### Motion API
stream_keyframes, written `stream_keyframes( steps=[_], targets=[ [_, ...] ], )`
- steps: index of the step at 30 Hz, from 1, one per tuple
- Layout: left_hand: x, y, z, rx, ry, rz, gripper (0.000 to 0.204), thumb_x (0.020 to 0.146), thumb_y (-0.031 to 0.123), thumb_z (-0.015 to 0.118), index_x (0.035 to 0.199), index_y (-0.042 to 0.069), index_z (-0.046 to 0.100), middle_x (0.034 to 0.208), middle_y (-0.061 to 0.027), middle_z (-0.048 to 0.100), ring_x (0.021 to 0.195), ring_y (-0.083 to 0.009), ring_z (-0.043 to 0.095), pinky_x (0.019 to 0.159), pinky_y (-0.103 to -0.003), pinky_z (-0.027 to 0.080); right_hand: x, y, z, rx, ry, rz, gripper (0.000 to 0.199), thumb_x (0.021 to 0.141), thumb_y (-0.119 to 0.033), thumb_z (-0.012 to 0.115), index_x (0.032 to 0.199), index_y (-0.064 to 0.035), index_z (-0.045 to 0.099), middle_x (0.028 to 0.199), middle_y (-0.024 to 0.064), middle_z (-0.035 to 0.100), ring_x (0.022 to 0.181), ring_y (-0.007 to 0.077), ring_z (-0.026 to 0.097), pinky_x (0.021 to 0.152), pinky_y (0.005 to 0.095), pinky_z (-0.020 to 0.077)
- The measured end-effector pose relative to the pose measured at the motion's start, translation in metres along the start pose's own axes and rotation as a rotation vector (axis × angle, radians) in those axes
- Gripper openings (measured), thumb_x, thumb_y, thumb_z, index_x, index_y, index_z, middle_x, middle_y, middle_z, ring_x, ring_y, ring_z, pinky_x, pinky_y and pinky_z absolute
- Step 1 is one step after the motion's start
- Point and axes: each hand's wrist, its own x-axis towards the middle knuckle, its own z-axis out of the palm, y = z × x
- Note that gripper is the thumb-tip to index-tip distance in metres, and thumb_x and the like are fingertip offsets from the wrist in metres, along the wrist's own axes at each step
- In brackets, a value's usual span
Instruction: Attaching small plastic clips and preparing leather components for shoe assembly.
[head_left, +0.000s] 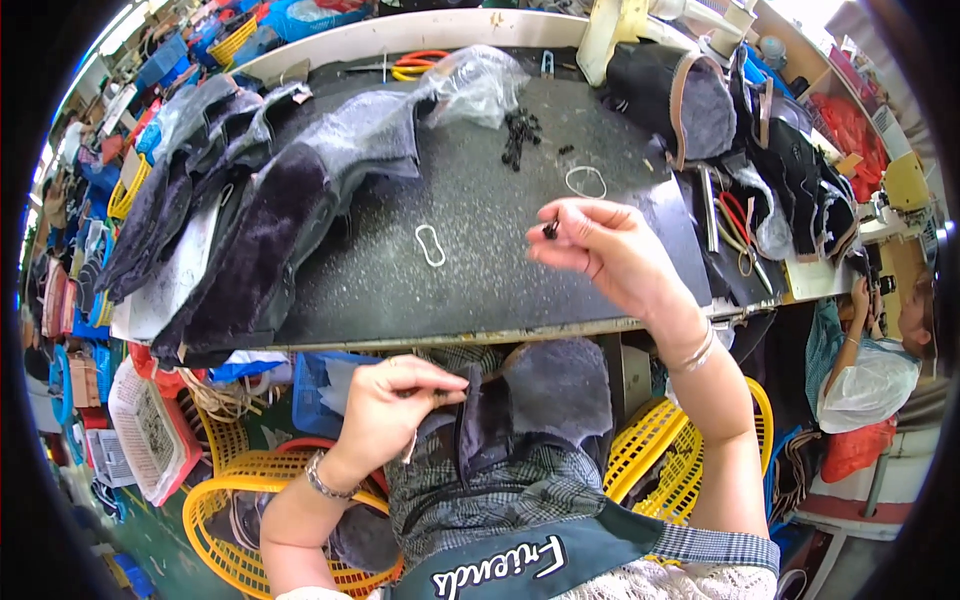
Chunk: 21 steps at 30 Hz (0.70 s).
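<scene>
Head view, near to far. At 6 o'clock a dark green apron (560, 560) over checked cloth covers the person's lap. On the lap lies a grey fleece-lined dark fabric piece (530, 400); the left hand (395, 405), with a bracelet at the wrist, pinches its dark edge between thumb and fingertips. At 7 and 4 o'clock, yellow plastic baskets (230, 490) stand on the floor on either side of the lap, with a white basket further out at 8 o'clock.

Just above centre, the right hand (610, 250) is raised over the bench (480, 230), fingers curled, thumb and forefinger pinching a small black fastener (551, 229). The bench top is dark and speckled with pale flecks, its near edge light-coloured. On it, at about 11 o'clock from the right hand's pinch, lies a white loop (430, 245); a second white ring (585, 181) lies at 1 o'clock from it. Beyond, at 12 o'clock, sit a heap of small black parts (520, 133) and a crumpled clear plastic bag (475, 85). At 10 o'clock, a stack of dark fleecy pieces (250, 220) spreads across the left of the bench; at 2 o'clock more dark pieces are piled (690, 110). The surrounding room is crowded with coloured crates and bags. At 3 o'clock another person (880, 350) sits at a neighbouring station.
</scene>
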Motion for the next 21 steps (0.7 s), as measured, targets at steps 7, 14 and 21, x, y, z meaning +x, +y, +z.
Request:
stream_keyframes(
  steps=[7,14,21],
  targets=[
    [0.009,0.02,0.024,-0.1,0.023,-0.178,0.03,0.075,-0.004,0.077,0.099,0.0,0.06,0.075,0.0004,0.065,0.064,-0.0022,0.058,0.058,-0.018,0.047,-0.057,0.029,0.036,-0.048,-0.026,0.062,0.017,0.089,-0.009,0.066,0.101,0.0034,0.068,0.089,0.0133,0.07,0.08,0.0194,0.07,0.073,0.029,0.0593],
    [0.01,0.025,0.031,-0.156,0.038,-0.251,0.055,0.073,-0.002,0.078,0.113,0.001,0.041,0.075,-0.0053,0.064,0.051,-0.0063,0.056,0.033,-0.022,0.041,-0.072,0.046,0.065,-0.405,0.041,-0.166,0.007,0.087,-0.005,0.069,0.091,0.0008,0.068,0.085,0.0035,0.071,0.077,0.0046,0.062,0.065,0.0206,0.0513],
    [0.008,0.022,0.031,-0.152,0.061,-0.188,0.057,0.072,-0.002,0.079,0.114,0.002,0.041,0.075,-0.0046,0.065,0.058,-0.0063,0.059,0.044,-0.02,0.045,-0.075,0.041,0.071,-0.681,0.026,-0.323,0.007,0.083,-0.002,0.071,0.087,0.0018,0.067,0.08,0.0072,0.071,0.076,0.0097,0.067,0.069,0.0232,0.0539]
  ],
)
